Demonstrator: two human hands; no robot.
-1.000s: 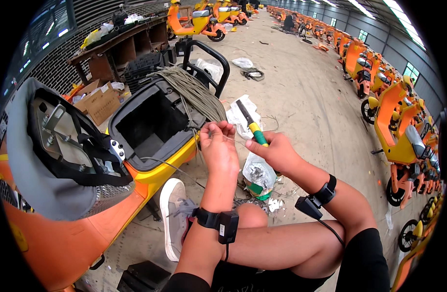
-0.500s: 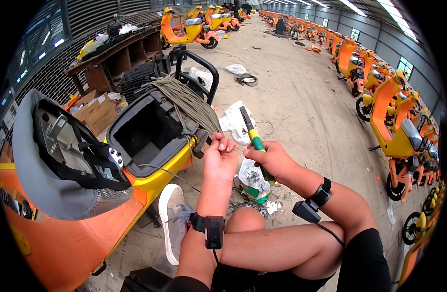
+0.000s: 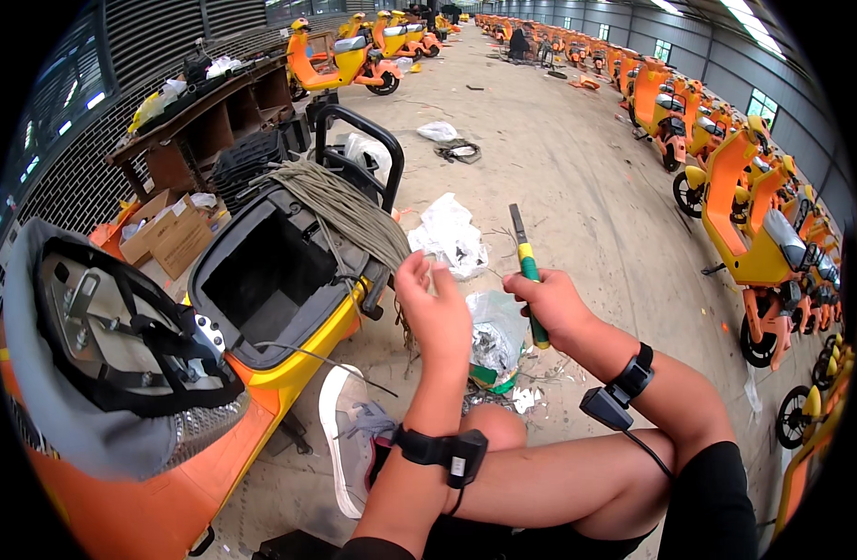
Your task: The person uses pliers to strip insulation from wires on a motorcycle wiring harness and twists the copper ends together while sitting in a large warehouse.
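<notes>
My right hand (image 3: 557, 303) is closed around pliers (image 3: 525, 254) with green and yellow handles, their dark jaws pointing up and away from me. To its left, my left hand (image 3: 432, 303) is raised with the fingers loosely bent and the thumb apart; I see nothing held in it. Just beyond that hand, a thick bundle of grey-brown cables (image 3: 354, 210) drapes over the rear edge of a yellow and orange scooter (image 3: 293, 373). The scooter's grey seat (image 3: 158, 439) is tipped up at the left, exposing a dark storage box (image 3: 270, 271). One loose cable end (image 3: 363, 378) sticks out below the box.
A white plastic bag (image 3: 447, 233) and a bag of scraps (image 3: 496, 336) lie on the floor beyond my hands, with clippings around. A cardboard box (image 3: 172, 238) and a workbench (image 3: 200, 131) stand at left. Rows of scooters (image 3: 727, 224) line the right side.
My left hand has opened from a pinch, and the hands are farther apart. The pliers have moved right with my right hand and point more upright. The view has shifted slightly.
</notes>
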